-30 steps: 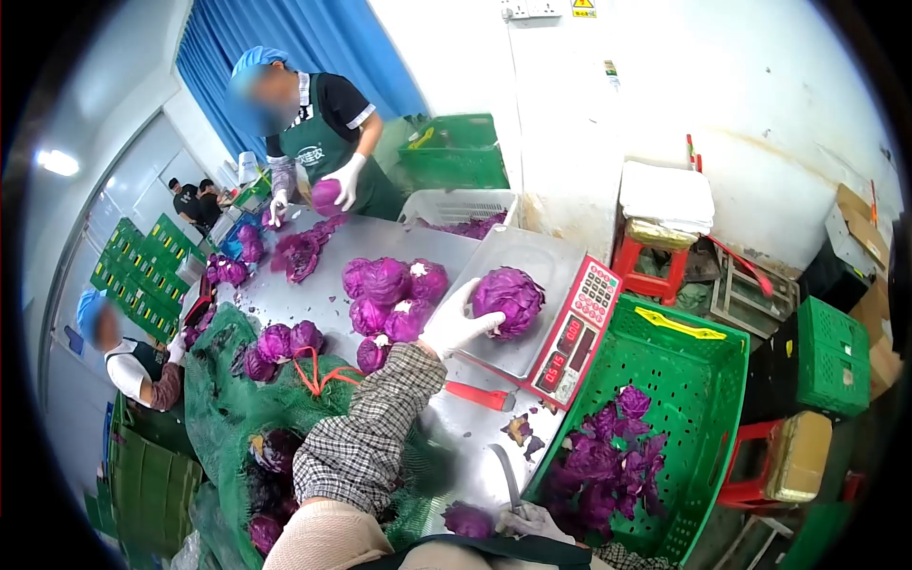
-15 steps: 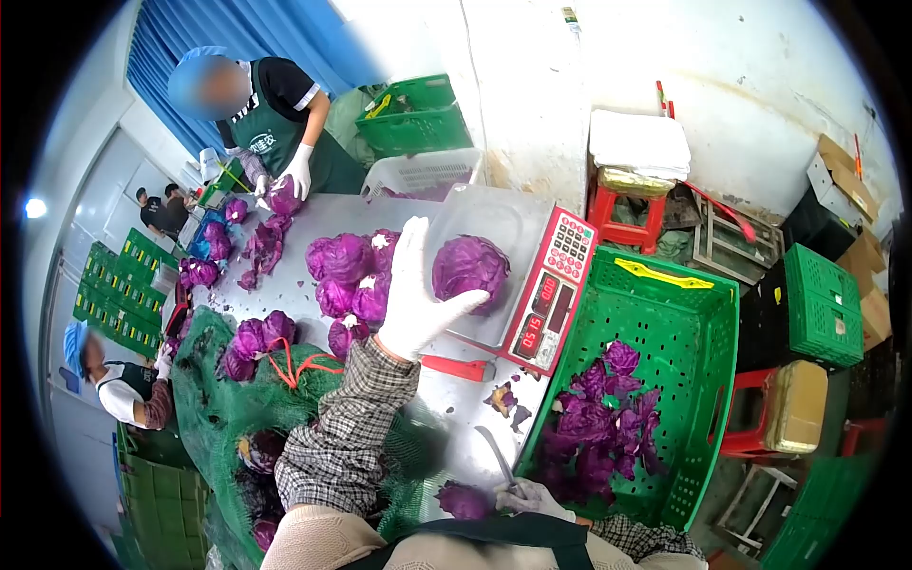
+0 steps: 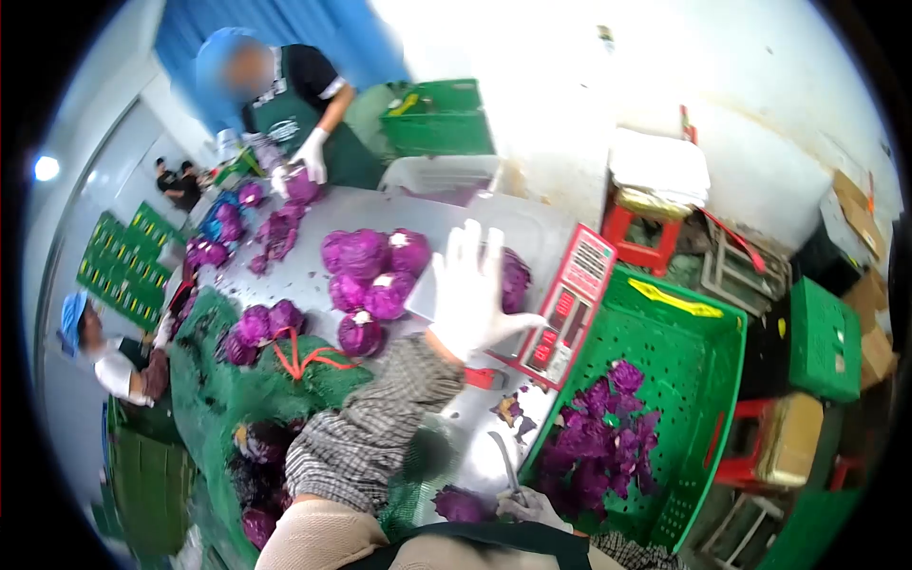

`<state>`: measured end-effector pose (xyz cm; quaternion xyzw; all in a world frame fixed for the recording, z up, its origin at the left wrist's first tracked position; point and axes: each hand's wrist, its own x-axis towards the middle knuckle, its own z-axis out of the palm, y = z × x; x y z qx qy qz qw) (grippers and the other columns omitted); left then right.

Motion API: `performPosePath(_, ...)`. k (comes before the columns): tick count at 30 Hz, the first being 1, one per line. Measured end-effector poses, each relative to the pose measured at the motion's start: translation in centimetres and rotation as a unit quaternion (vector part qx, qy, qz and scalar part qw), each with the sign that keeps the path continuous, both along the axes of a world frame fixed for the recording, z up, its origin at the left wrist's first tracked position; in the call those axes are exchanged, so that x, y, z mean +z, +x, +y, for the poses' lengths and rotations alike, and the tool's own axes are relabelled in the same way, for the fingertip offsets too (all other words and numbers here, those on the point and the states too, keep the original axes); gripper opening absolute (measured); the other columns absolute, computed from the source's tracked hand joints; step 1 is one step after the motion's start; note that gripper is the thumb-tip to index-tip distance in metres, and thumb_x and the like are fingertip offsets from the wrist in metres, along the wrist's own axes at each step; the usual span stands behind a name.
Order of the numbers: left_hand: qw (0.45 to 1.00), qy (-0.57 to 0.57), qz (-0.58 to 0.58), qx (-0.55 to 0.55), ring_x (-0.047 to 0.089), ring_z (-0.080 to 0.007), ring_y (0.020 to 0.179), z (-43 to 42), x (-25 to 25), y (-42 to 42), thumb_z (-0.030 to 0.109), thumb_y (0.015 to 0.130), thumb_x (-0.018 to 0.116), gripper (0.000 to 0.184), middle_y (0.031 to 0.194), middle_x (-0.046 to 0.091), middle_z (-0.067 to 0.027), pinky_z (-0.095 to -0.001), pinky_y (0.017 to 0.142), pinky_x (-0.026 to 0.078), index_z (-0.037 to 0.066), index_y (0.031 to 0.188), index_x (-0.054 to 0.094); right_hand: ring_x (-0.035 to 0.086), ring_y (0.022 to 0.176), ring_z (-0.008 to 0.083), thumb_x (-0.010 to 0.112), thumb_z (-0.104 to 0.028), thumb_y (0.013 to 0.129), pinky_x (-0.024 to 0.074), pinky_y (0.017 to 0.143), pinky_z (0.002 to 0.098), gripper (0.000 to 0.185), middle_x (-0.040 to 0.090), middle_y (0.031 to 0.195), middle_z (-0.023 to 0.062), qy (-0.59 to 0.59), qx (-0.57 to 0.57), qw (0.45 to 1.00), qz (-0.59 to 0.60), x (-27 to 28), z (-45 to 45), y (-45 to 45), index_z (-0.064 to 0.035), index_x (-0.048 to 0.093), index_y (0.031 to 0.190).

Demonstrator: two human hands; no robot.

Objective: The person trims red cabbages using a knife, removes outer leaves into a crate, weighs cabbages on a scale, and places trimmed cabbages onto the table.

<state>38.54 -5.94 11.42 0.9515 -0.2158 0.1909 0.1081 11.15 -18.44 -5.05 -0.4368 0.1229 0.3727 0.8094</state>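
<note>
My left hand (image 3: 475, 299), white-gloved with fingers spread, is raised in front of the weighing scale (image 3: 570, 309). It partly hides a red cabbage (image 3: 514, 281) on the scale's pan; whether they touch I cannot tell. Low in the view, my right hand (image 3: 540, 510), gloved too, grips a knife (image 3: 505, 461) with a curved blade pointing up and away. Just left of it lies another red cabbage (image 3: 460, 504), partly cut off by my apron. A red-handled object (image 3: 482, 378) lies under my left wrist.
Several red cabbages (image 3: 363, 255) are grouped on the metal table (image 3: 313, 217). Loose purple leaves (image 3: 598, 437) fill part of a green crate (image 3: 698, 380) at right. Green netting (image 3: 214, 380) holds more cabbages at left. Across the table, a co-worker (image 3: 313, 114) handles a cabbage.
My left hand has moved right and its fingers have spread, now covering much of the cabbage on the scale. The view has shifted slightly. My right hand still holds the knife.
</note>
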Motion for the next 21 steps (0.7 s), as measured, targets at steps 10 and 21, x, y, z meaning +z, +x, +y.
performPosePath(10,0.444,-0.839,0.309,-0.062,0.053,-0.033,0.115,7.9,-4.4,2.1,0.039,0.078,0.068,0.075,0.131,0.049,-0.0165,-0.0498,0.095,0.047,0.004,0.137,0.037,0.056,0.075,0.0062,0.063,-0.019,0.091,0.0435,0.066,0.0197,0.026,0.064,0.081,0.0041,-0.087,-0.015,0.988,-0.129,-2.3,-0.5,-1.2,0.0017,0.058,0.107)
performPosePath(21,0.258,-0.895,0.289,-0.221,0.048,-0.0387,0.121,10.2,0.3,-11.1,0.043,0.079,0.066,0.069,0.134,0.047,-0.0175,-0.0582,0.098,0.042,0.01,0.135,0.042,0.055,0.055,0.0098,0.055,-0.018,0.095,0.0436,0.051,0.0233,0.023,0.064,0.083,0.0089,-0.101,-0.085,0.943,-0.304,3.6,0.4,3.1,-0.0001,0.055,0.11)
